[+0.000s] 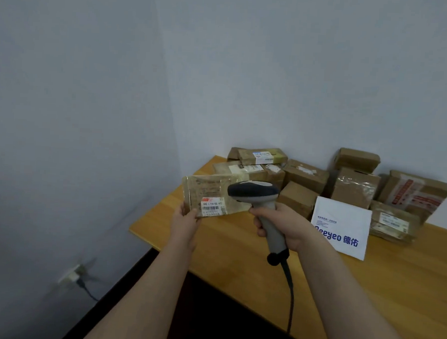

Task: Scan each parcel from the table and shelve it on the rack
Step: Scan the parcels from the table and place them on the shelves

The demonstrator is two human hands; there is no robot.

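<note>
Above table edge [170,201]: parcel [210,194], scanner [254,194].

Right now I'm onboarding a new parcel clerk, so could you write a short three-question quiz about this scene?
1. True or false: the left hand holds a flat parcel above the table.
2. What does the right hand grip? A) tape roll B) barcode scanner C) marker pen
3. Fill in: the white mailer on the table bears ___ lettering.

Key: 1 true; 2 B; 3 blue.
</note>
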